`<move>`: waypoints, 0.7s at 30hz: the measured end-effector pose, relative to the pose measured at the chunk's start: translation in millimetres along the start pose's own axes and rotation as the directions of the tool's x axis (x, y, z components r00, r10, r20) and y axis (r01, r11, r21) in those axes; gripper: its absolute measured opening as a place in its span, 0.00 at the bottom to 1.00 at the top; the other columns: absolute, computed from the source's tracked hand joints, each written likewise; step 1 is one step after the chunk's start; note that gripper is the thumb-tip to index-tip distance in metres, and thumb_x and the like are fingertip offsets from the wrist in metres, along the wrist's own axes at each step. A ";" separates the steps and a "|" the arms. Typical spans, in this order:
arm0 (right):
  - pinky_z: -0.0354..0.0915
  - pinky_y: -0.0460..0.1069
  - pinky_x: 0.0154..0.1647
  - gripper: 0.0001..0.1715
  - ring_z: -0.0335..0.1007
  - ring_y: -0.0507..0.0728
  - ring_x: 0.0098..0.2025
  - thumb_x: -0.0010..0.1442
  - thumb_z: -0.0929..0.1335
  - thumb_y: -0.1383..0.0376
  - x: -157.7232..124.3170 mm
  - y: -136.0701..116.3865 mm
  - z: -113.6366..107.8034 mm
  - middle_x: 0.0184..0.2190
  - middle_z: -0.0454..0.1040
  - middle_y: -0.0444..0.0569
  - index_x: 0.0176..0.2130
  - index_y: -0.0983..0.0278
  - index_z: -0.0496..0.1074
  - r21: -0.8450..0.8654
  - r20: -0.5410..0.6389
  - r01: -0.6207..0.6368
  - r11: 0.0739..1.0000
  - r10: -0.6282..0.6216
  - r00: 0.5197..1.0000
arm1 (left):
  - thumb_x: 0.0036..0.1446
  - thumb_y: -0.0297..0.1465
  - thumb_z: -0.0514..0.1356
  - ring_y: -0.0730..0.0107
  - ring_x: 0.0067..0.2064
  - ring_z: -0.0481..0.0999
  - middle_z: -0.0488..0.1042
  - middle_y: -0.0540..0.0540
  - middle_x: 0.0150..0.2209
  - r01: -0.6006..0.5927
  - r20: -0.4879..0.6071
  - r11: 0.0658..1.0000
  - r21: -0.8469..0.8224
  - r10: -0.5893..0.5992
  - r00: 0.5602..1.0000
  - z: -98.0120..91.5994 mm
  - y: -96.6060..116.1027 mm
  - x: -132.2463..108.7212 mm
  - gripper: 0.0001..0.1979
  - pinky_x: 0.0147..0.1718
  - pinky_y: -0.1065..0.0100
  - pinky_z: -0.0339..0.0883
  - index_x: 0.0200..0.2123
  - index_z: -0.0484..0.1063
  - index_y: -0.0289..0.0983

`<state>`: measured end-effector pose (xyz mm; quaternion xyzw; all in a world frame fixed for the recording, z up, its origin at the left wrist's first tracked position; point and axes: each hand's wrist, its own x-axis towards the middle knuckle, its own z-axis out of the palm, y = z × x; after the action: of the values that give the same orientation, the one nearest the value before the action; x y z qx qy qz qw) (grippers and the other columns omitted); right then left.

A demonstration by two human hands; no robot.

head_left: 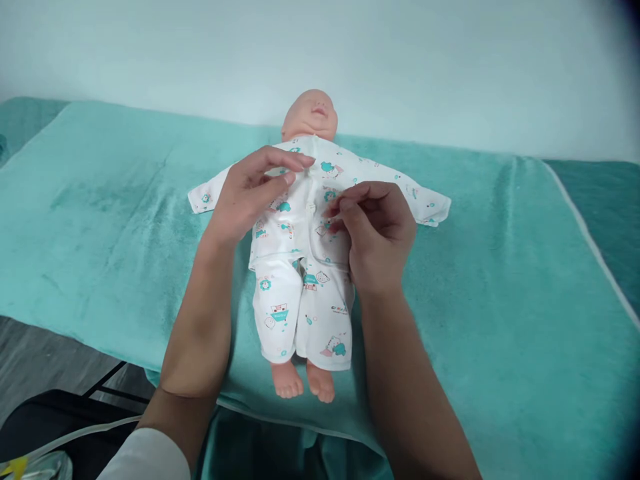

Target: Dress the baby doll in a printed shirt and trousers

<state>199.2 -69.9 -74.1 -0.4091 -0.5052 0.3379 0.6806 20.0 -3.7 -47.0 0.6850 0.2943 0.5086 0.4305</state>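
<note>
White sleeve (145, 457) of mine is nearest, at the bottom edge. Beyond it, my right hand (384, 243) has the thumb close to the index finger, beside the button (311, 208) of the printed jacket (300, 237); whether something is pinched, I cannot tell. My left hand (245, 190) is loosely open over the doll (307, 117), which lies on its back on the green cloth (500, 300). For this jacket front, I judge it better to keep both edges flat and pull gently. Some right fingers are blurred, the left ones hide part of the chest, and the doll's hands do not show at the cuffs. Farther, the pale wall (450, 73) is dark at the right corner.
</note>
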 end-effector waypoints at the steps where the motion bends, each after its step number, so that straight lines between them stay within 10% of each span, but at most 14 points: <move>1: 0.72 0.47 0.34 0.08 0.75 0.52 0.38 0.68 0.72 0.58 -0.6 -1.1 -0.9 0.36 0.75 0.45 0.41 0.59 0.71 -0.035 0.015 0.035 0.999 -0.035 0.999 | 0.65 0.33 0.66 0.62 0.59 0.81 0.84 0.49 0.49 -0.004 0.003 1.000 0.029 0.004 1.000 1.6 2.0 0.0 0.02 0.48 0.63 0.80 0.39 0.79 0.43; 4: 0.74 0.55 0.49 0.05 0.75 0.57 0.48 0.70 0.69 0.60 -0.8 -7.0 -4.5 0.42 0.77 0.49 0.42 0.58 0.73 -0.192 0.200 0.167 0.967 -0.128 0.971 | 0.62 0.30 0.68 0.62 0.56 0.82 0.84 0.47 0.43 0.073 0.005 0.992 0.099 -0.073 0.997 7.1 7.7 -0.4 0.03 0.54 0.62 0.79 0.35 0.79 0.41; 9: 0.62 0.62 0.64 0.07 0.69 0.64 0.58 0.63 0.74 0.66 -0.9 -15.9 -6.8 0.51 0.77 0.49 0.43 0.58 0.75 -0.430 0.625 0.444 0.786 -0.096 0.775 | 0.65 0.31 0.66 0.68 0.38 0.84 0.80 0.49 0.30 0.152 -0.052 0.983 0.103 -0.148 0.988 8.8 5.3 -0.9 0.02 0.36 0.69 0.78 0.37 0.79 0.40; 17: 0.55 0.59 0.64 0.20 0.66 0.61 0.60 0.61 0.66 0.78 -8.8 -23.2 -6.1 0.55 0.76 0.48 0.49 0.60 0.72 -0.505 0.759 0.595 0.626 -0.006 0.651 | 0.67 0.36 0.62 0.71 0.32 0.78 0.74 0.52 0.24 0.142 -0.308 0.980 0.139 -0.093 0.947 5.2 -12.8 5.0 0.05 0.33 0.70 0.76 0.40 0.77 0.42; 21: 0.55 0.59 0.63 0.21 0.67 0.61 0.57 0.60 0.65 0.79 -11.1 -22.5 -2.6 0.52 0.77 0.48 0.47 0.61 0.73 -0.534 0.745 0.600 0.595 -0.003 0.667 | 0.67 0.31 0.61 0.73 0.28 0.74 0.70 0.54 0.22 0.081 -0.355 0.988 0.133 -0.029 0.935 6.0 -18.5 6.6 0.05 0.34 0.68 0.73 0.39 0.78 0.43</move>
<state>199.9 -90.0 -58.9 -0.3964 -0.8739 0.0914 0.2660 28.3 8.5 -61.2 0.6042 0.4221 0.5876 0.3339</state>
